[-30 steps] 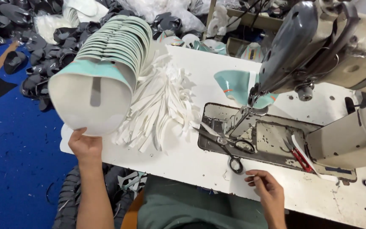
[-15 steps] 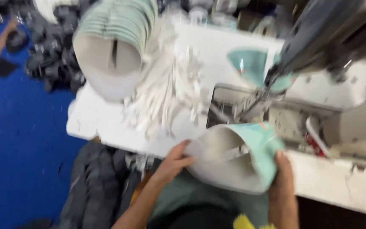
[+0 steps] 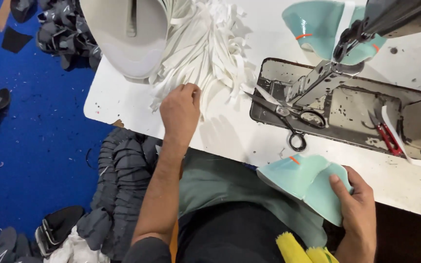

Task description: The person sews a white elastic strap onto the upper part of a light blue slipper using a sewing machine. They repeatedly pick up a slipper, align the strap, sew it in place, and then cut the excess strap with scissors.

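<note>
My right hand [image 3: 357, 203] grips a curved mint-green and white shoe piece [image 3: 304, 181] at the near edge of the white table [image 3: 230, 141]. My left hand [image 3: 180, 110] reaches into a heap of white fabric strips [image 3: 205, 46], fingers curled on the strips' near ends. A stack of nested white and mint pieces [image 3: 125, 31] lies just left of the strips. Another mint piece [image 3: 317, 27] sits under the sewing machine's arm [image 3: 395, 17].
Black-handled scissors [image 3: 288, 117] lie on the machine's metal bed plate [image 3: 347, 112], red-handled snips [image 3: 386, 134] to their right. Dark grey shoe parts [image 3: 118, 185] are piled beside my legs and on the blue floor [image 3: 30, 146] at left.
The view has dropped toward my lap. My left hand left the mint piece and moved up to the white strips. My right hand now holds that piece alone, lower at the table edge.
</note>
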